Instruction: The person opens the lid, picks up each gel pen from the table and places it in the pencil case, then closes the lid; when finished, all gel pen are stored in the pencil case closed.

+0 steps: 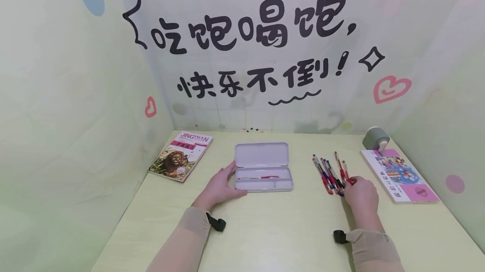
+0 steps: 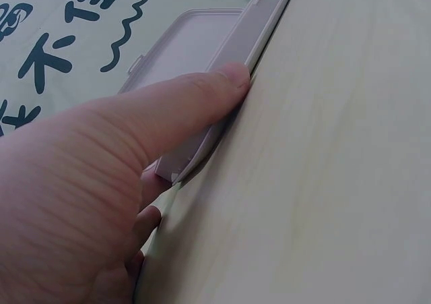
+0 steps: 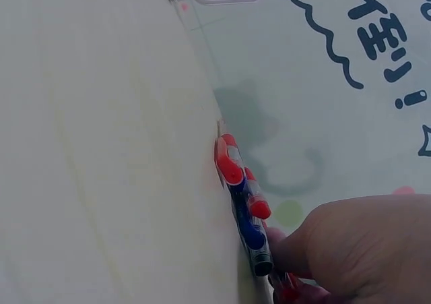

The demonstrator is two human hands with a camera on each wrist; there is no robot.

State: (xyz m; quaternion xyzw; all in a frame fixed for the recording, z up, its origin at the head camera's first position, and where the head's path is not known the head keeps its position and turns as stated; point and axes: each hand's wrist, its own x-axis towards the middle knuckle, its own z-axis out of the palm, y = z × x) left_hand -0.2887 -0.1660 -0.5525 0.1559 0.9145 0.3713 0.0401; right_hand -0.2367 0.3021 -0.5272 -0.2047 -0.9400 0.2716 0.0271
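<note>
An open pale lilac pencil case [image 1: 261, 191] lies with its lid [image 1: 261, 154] raised at the back, and a red pen [image 1: 270, 177] is inside its long rear compartment. My left hand [image 1: 219, 185] grips the case's left end. In the left wrist view the thumb [image 2: 232, 75] presses along the front wall [image 2: 192, 149], with the other fingers behind the corner. To the right, several red and dark blue pens [image 1: 328, 179] lie in a loose bunch. At the bunch's right side my right hand [image 1: 361, 196] pinches a red pen [image 3: 288, 289], its fingertips partly hidden.
A book with a lion cover [image 1: 178, 158] lies at the table's left edge. On the right lies a pink and white book [image 1: 401, 175], a grey-green rounded object [image 1: 376, 138] at its far end. Printed fabric walls [image 1: 242, 116] border the table [image 1: 273, 225].
</note>
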